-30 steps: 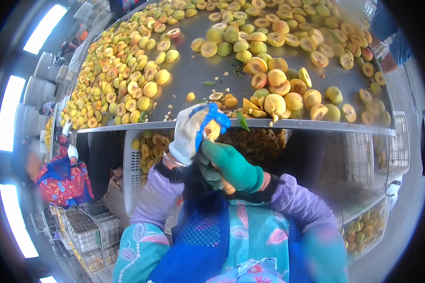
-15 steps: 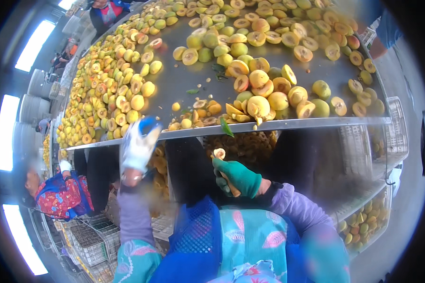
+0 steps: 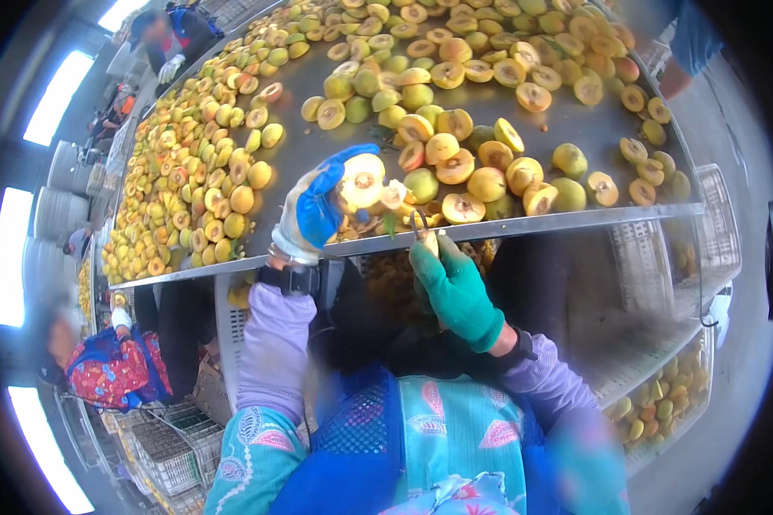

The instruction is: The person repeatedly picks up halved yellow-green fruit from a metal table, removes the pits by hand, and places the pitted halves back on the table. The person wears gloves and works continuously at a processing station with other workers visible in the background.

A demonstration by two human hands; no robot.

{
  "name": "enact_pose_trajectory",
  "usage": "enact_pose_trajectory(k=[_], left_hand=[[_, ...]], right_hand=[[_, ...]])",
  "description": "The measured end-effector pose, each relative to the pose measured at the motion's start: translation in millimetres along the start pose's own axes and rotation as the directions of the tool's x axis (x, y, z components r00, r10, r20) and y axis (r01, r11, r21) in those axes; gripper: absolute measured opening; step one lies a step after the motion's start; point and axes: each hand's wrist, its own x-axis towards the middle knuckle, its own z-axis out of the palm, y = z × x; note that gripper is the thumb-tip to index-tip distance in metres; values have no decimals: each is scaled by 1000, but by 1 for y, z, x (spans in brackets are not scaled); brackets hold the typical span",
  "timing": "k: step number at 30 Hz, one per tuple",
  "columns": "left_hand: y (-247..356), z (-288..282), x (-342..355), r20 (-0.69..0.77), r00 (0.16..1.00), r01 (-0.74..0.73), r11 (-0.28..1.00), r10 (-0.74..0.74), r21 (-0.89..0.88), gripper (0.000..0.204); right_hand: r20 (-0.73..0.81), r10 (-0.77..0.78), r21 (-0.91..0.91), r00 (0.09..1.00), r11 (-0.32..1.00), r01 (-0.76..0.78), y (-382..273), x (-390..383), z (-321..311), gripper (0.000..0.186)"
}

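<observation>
Head cam: R hand (image 3: 458, 296), green glove, closed on slim metal-tipped tool (image 3: 415, 225); L hand (image 3: 313, 206), blue/wht glove, grips halved fruit (image 3: 363, 178) above grey metal table (image 3: 309, 142) nr front edge. Cut fruit (image 3: 206, 172) heaped L; co-worker (image 3: 120, 369) at L side, bright windows (image 3: 13, 245) beyond.

Blue-white left glove (image 3: 314, 211), green right glove (image 3: 462, 300), lilac sleeves (image 3: 273, 348), turquoise leaf-print top (image 3: 468, 438), blue mesh vest (image 3: 354, 433)
</observation>
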Motion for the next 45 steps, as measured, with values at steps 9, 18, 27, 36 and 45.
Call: enact_pose_trajectory(k=[9,18,27,36,45], left_hand=[[-31,18,-25,-30,932,-229,650,362,724,46],[-14,24,-27,95,930,-315,634,355,707,34],[-10,8,-26,55,982,-178,784,182,595,47],[-40,23,-28,-44,913,-267,675,405,688,25],[-26,29,-20,291,783,-482,241,549,842,26]], right_hand=[[10,-364,-457,931,827,329,-10,13,30,31],[-33,-358,-426,933,850,311,-8,18,32,35],[-186,-438,-370,880,861,350,-4,28,25,27],[-33,-320,-457,947,847,270,-5,7,35,33],[-3,-373,-543,928,779,312,22,15,24,40]])
